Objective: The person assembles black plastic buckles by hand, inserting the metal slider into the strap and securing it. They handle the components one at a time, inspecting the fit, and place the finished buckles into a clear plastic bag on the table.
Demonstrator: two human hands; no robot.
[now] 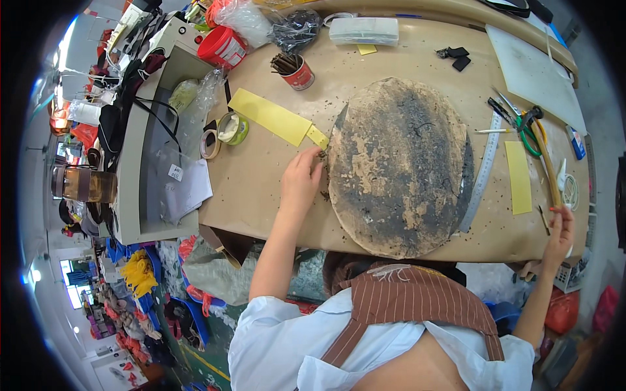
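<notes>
A worn round board (403,169), dark in the middle with tan patches, lies at the table's front. At its left edge my left hand (301,179) rests on the table. Its thumb and index finger are apart, and I see nothing held between them. Just beyond the fingertips a small yellow strip (317,137) with holes lies against a larger yellow piece (270,116). At the far right my right hand (561,231) is closed around the lower end of a hammer's wooden handle (550,171). The hammer's dark head (534,113) lies by green-handled scissors (529,133).
A steel ruler (484,176) and a yellow strip (518,177) lie right of the board. Behind stand a red can of rods (299,75), a green tub (233,128), a clear box (364,30) and a white board (531,72). Dark crumbs are scattered around.
</notes>
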